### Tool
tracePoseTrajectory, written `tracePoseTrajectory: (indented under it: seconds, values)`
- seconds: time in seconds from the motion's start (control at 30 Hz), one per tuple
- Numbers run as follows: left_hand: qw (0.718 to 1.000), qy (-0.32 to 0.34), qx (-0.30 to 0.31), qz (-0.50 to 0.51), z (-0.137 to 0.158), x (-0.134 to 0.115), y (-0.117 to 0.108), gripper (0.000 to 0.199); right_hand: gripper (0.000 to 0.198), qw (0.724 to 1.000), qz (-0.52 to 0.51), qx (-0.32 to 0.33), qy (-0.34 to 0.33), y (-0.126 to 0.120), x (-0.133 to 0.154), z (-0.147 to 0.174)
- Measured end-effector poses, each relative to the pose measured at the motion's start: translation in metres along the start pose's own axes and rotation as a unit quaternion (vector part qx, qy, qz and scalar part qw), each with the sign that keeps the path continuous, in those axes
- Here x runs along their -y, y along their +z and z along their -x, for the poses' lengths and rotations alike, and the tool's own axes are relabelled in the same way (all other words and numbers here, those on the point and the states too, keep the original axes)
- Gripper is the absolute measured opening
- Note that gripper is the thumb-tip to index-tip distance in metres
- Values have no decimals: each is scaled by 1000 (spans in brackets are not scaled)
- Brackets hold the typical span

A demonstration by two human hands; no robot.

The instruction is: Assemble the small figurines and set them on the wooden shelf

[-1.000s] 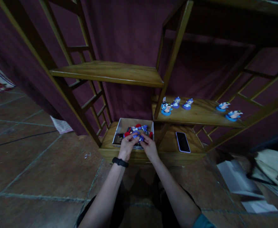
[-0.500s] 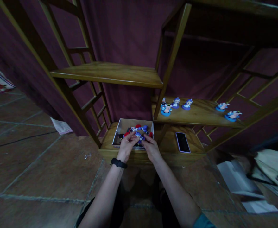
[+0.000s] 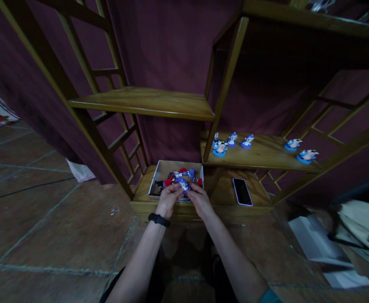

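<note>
A small purple-and-white figurine (image 3: 184, 185) is held between the fingertips of my left hand (image 3: 169, 199) and my right hand (image 3: 200, 198). Both hands are closed on it, one at each side, over the front edge of an open cardboard box (image 3: 165, 164). Inside the box lie several more figurines, among them a purple one (image 3: 191, 173) and pieces with red parts (image 3: 168, 182). My fingers and the held figurine hide part of the box's contents. A dark band circles my left wrist.
The box stands on the low ledge of a wooden shelf unit (image 3: 143, 101). Beside it lies a phone (image 3: 243, 192). On the shelf to the right stand two purple figurines (image 3: 247, 141) and several others with blue bases (image 3: 307, 156). White boxes (image 3: 317, 240) lie on the floor at right.
The held figurine has turned, and its front now faces up more between my fingers. Both hands sit slightly lower in view, along with the box, as the camera has shifted a little.
</note>
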State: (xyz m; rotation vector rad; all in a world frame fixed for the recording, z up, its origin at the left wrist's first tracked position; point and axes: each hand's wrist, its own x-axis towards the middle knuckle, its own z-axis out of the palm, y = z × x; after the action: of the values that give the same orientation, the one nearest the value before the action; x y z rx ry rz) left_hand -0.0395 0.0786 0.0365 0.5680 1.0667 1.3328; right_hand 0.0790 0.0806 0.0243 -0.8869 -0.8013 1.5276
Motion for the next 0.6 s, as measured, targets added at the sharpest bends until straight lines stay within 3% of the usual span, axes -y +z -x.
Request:
tracePoseTrajectory:
  seconds: [0.33, 0.6]
  values:
    - [1000, -9, 19, -9, 1, 1, 1, 32, 34, 990, 132, -12, -43, -2, 1, 0]
    - [995, -87, 35, 37, 7, -5, 0, 18, 34, 998, 54, -12, 12, -4, 7, 3]
